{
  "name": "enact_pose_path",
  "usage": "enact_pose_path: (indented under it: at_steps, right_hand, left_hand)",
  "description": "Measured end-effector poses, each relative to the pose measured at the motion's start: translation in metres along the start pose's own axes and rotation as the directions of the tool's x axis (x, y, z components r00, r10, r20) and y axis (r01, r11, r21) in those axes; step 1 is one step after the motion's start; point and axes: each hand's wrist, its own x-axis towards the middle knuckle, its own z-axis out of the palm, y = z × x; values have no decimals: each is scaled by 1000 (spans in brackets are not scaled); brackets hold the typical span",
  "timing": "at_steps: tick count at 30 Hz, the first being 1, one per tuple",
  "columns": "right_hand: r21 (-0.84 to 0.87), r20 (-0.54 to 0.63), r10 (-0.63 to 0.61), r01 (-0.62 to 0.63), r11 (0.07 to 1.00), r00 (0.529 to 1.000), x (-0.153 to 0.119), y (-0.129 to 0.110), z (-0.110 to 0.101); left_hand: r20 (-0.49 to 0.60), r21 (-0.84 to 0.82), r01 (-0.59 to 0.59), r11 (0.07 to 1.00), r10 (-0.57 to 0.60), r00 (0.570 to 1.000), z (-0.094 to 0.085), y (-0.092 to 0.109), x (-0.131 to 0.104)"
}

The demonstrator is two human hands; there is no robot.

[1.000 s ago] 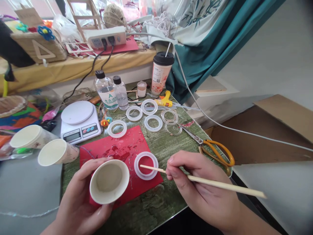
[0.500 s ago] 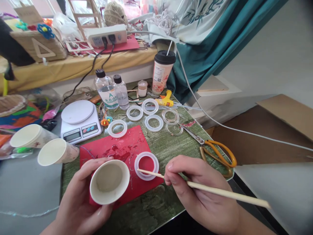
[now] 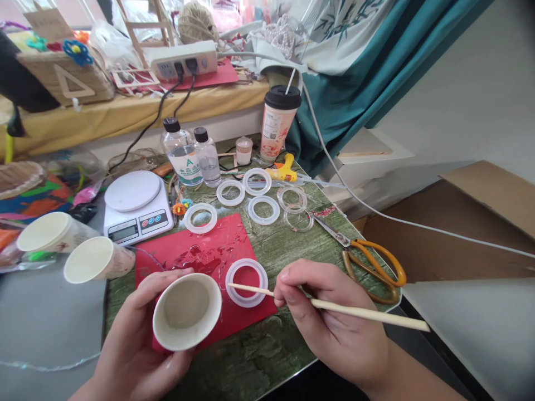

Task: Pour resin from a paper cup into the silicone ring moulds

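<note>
Cupping left hand (image 3: 134, 337): fingers and thumb closed round a paper cup (image 3: 188, 336), mouth tilted.
Right hand (image 3: 343, 337): pinching a wooden stick (image 3: 371, 316), its tip over the near ring (image 3: 247, 302), left of the fingertips.
Red sheet (image 3: 200, 244): between the hands, beneath that ring, wet in patches.
Scissors (image 3: 343, 240): just beyond the right hand.
Green tabletop (image 3: 288, 248): beneath and beyond both hands; four white rings (image 3: 263, 221) past the near one.
Scale (image 3: 131, 192): beyond the left hand.
Curtain (image 3: 346, 103): far beyond the right hand.

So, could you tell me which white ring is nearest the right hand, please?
The frontmost white ring, on the red sheet with the stick crossing it in view; the other white rings all lie farther back.
</note>
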Motion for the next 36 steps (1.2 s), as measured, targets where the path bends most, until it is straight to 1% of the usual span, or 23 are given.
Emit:
enact_pose_path:
  at_steps: [4, 7, 10, 13, 17, 22, 25, 29, 31, 36]
  right_hand:
    - [29, -36, -29, 30, 999, 999, 0, 5, 5]
    - [19, -45, -19, 20, 1000, 999, 0, 5, 5]
    - [5, -11, -2, 2, 1000, 1000, 1, 2, 1]
    - [10, 42, -26, 25, 1000, 999, 3, 0, -1]
    - [14, 53, -54, 53, 998, 997, 6, 3, 2]
    - [23, -12, -43, 44, 999, 999, 5, 9, 6]
    - [38, -41, -16, 17, 999, 999, 0, 9, 1]
    - [73, -111, 70, -62, 995, 991, -7, 5, -10]
    - [75, -89, 76, -69, 995, 993, -9, 1, -13]
    - [29, 47, 8, -9, 1000, 999, -9, -7, -13]
  left_hand:
    - [1, 22, -12, 1000, 12, 1000, 2, 0, 1]
    - [9, 46, -26, 999, 26, 1000, 1, 2, 2]
    - [18, 43, -18, 999, 17, 1000, 0, 2, 0]
    - [29, 39, -15, 999, 14, 999, 0, 1, -2]
    - [2, 30, -29, 999, 29, 1000, 2, -2, -1]
    - [-9, 7, -15, 1000, 15, 1000, 6, -6, 0]
    - [-30, -27, 6, 1000, -6, 1000, 9, -9, -2]
    - [-70, -49, 3, 999, -7, 998, 11, -11, -5]
    - [-75, -54, 1, 999, -5, 997, 12, -10, -5]
    - [-63, -56, 4, 998, -7, 998, 15, -8, -1]
